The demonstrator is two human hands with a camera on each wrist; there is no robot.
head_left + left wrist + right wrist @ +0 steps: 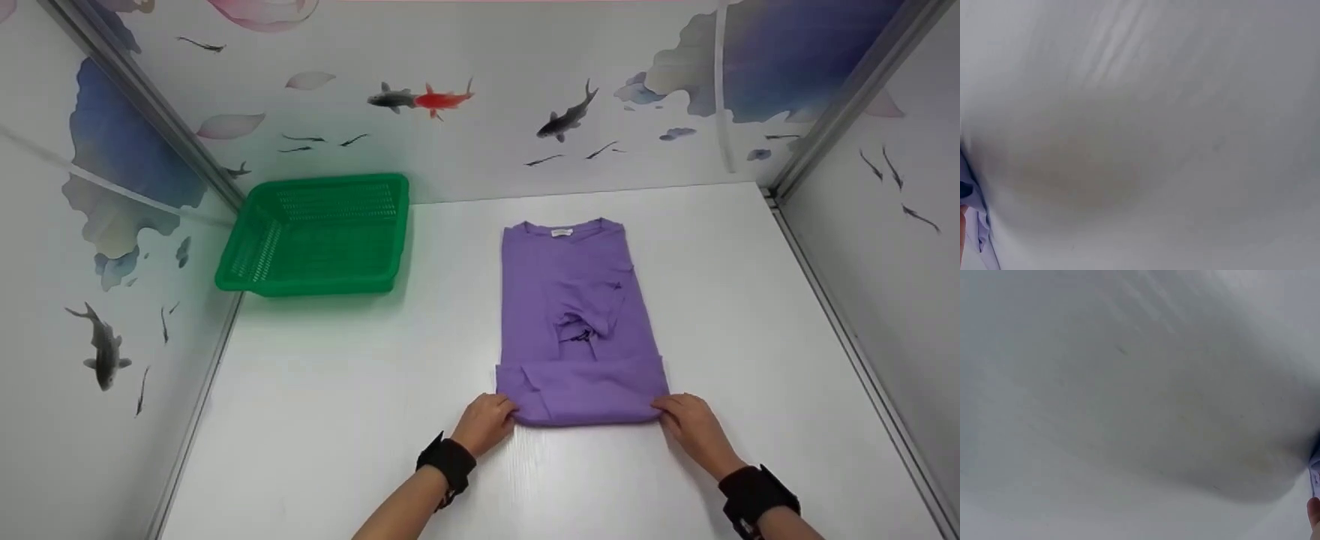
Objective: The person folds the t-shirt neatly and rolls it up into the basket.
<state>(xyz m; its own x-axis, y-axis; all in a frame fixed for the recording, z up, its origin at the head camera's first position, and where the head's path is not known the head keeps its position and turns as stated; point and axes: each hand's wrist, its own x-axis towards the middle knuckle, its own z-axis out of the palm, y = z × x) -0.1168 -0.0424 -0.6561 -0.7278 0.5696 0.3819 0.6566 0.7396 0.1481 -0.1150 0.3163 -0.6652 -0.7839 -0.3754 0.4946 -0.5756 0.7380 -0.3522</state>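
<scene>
A purple T-shirt (pixel 529 300) lies on the white table with its collar and label at the far end. Both sides are folded inward, and a sleeve lies over the middle. Its near end is turned up into a wide band across the front. My left hand (pixel 484 424) pinches the near left corner of that band. The near right corner is pinched by my right hand (pixel 697 431). In the left wrist view only a bit of purple cloth (pixel 979 225) shows at the edge; the right wrist view shows a fingertip (pixel 1314 512) beside the cloth.
A green plastic basket (pixel 330 289) with perforated sides stands at the back left of the white table (pixel 337 420). Printed panels (pixel 487 150) with fish and petals wall the table at the back and sides. A black band is round each wrist.
</scene>
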